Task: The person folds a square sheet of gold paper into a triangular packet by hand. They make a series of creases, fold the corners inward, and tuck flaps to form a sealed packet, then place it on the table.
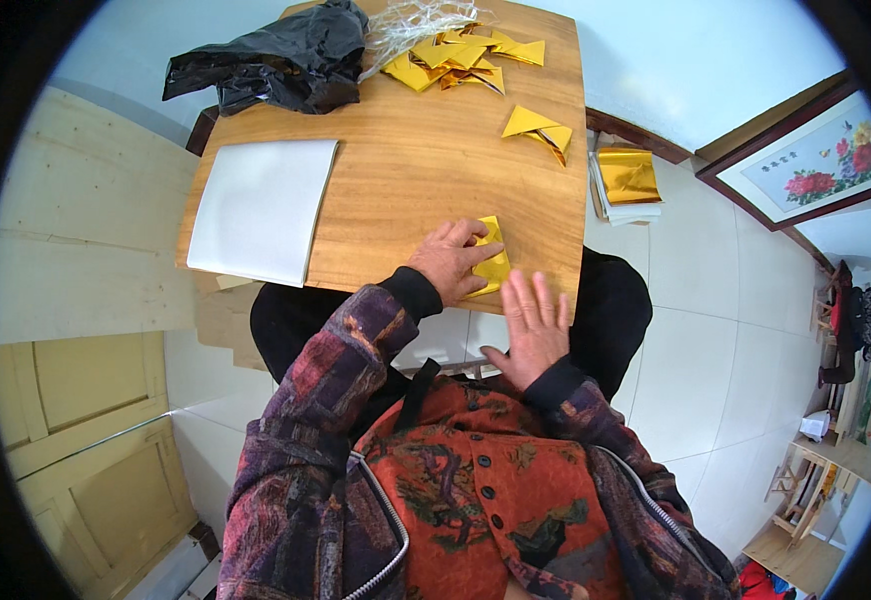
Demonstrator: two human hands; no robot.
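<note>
A narrow folded piece of gold paper (pixel 496 268) lies flat near the front edge of the wooden table (pixel 416 190). My left hand (pixel 450 262) rests on its left side, fingers bent over the paper and pressing it to the wood. Just right of the paper, my right hand (pixel 535 325) reaches over the table's edge with its fingers stretched and spread, holding nothing. Farther back on the right sits a folded gold paper piece with pointed ends (pixel 538 130). Several similar folded gold pieces (pixel 456 55) lie heaped at the far side.
A crumpled black plastic bag (pixel 286 60) and clear plastic wrap (pixel 411 30) occupy the far left and far middle. White sheets (pixel 264 210) lie at the left. Beyond the right edge, a stack topped with gold paper (pixel 629 176) sits lower, near a framed flower picture (pixel 816 160).
</note>
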